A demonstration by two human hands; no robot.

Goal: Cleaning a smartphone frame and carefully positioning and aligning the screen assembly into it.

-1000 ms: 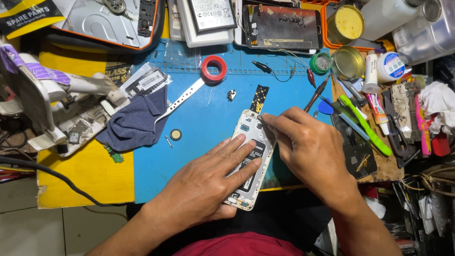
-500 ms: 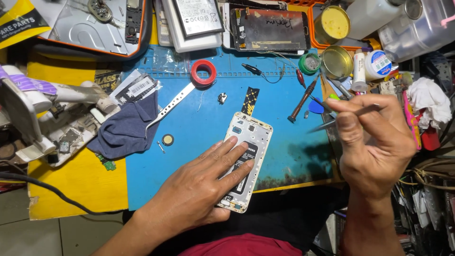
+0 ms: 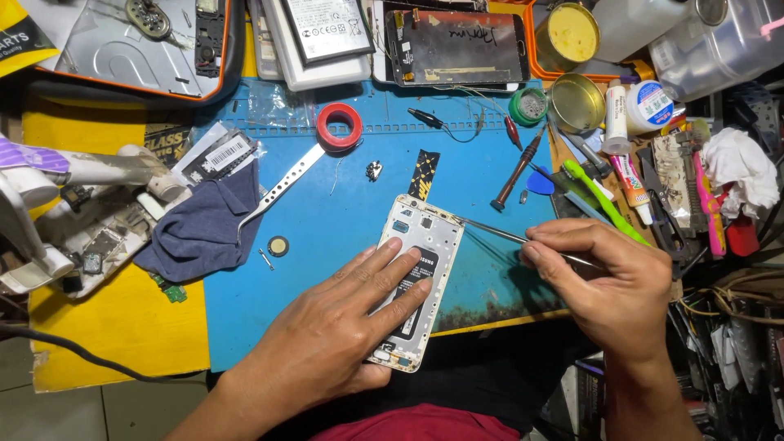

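Seen from above, an opened white phone frame point(image 3: 419, 278) lies tilted on a blue work mat point(image 3: 343, 204), near the mat's front edge. The left hand point(image 3: 335, 331) lies flat on the phone, fingers spread and pressing it down rather than gripping it. The right hand point(image 3: 608, 282) pinches thin metal tweezers point(image 3: 510, 237) between thumb and fingers, their tips touching the phone's upper right corner. A red tape roll point(image 3: 339, 126), a dark blue cloth point(image 3: 204, 229) and a screwdriver point(image 3: 518, 170) rest farther back on the mat.
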